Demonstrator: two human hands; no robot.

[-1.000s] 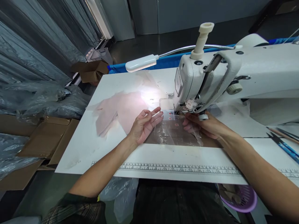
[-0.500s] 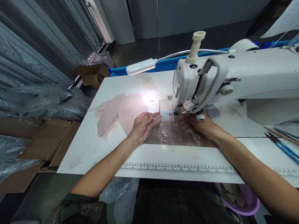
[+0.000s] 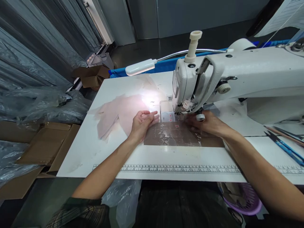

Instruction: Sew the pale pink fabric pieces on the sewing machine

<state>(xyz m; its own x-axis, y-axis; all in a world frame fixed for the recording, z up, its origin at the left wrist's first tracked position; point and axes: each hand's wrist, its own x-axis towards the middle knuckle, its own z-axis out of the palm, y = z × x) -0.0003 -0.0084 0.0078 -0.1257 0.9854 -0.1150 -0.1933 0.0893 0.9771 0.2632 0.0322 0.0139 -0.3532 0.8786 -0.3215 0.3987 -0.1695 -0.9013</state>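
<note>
My left hand [image 3: 143, 124] is beside the needle plate [image 3: 167, 117] of a white sewing machine [image 3: 186, 85]. Its fingers are loosely curled and apart, and nothing shows between them. On the other side of the needle, my right hand [image 3: 211, 123] reaches in under the machine head. Its fingertips are dim and partly hidden by the presser parts, so whether they hold any fabric cannot be made out. A shiny brown cover sheet [image 3: 163, 134] lies on the table in front of the needle. Pale pink sheer fabric pieces [image 3: 127, 112] lie left of my left hand.
A lit lamp [image 3: 140, 67] on a bendable neck hangs over the table [image 3: 78, 152]. Blue-handled snips [image 3: 283, 147] and other slim tools lie at the right. Cardboard boxes [image 3: 46, 139] and plastic-wrapped goods stand left. A purple basket [image 3: 253, 205] sits below the table edge.
The clear, sheer material at my fingers over the brown sheet is no longer visible there. My left fingers have loosened from their pinch; my right hand has shifted further behind the presser area.
</note>
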